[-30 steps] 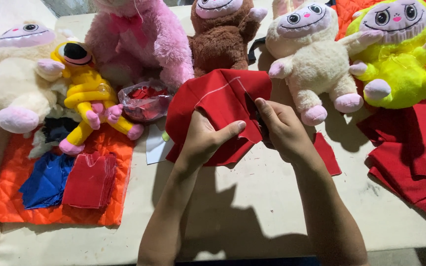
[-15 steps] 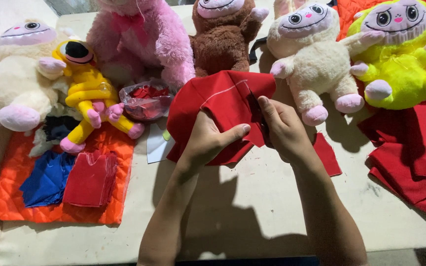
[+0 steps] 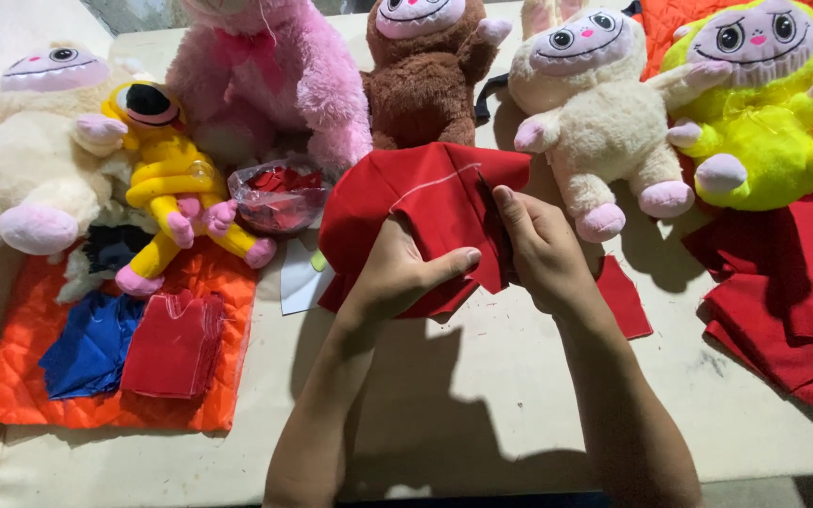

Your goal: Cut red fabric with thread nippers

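Observation:
Both of my hands hold a red fabric piece [image 3: 425, 202] with a white stitch line, lifted just above the table in the middle of the view. My left hand [image 3: 397, 273] grips its lower part, thumb stretched to the right. My right hand [image 3: 538, 249] pinches the right edge, fingers tucked into the cloth. A flat red scrap [image 3: 625, 299] lies on the table under my right wrist.
A row of plush toys stands behind: cream [image 3: 35, 141], yellow [image 3: 171, 183], pink [image 3: 265, 80], brown [image 3: 425, 75], white [image 3: 599, 113], neon yellow [image 3: 764, 108]. An orange quilted mat [image 3: 214, 282] carries blue and red cut pieces [image 3: 176, 343]. A red fabric pile [image 3: 802, 301] lies right. A plastic bag [image 3: 279, 193] holds red bits.
My hands have shifted the red fabric piece slightly, the left thumb sliding right along it. Everything else stays still.

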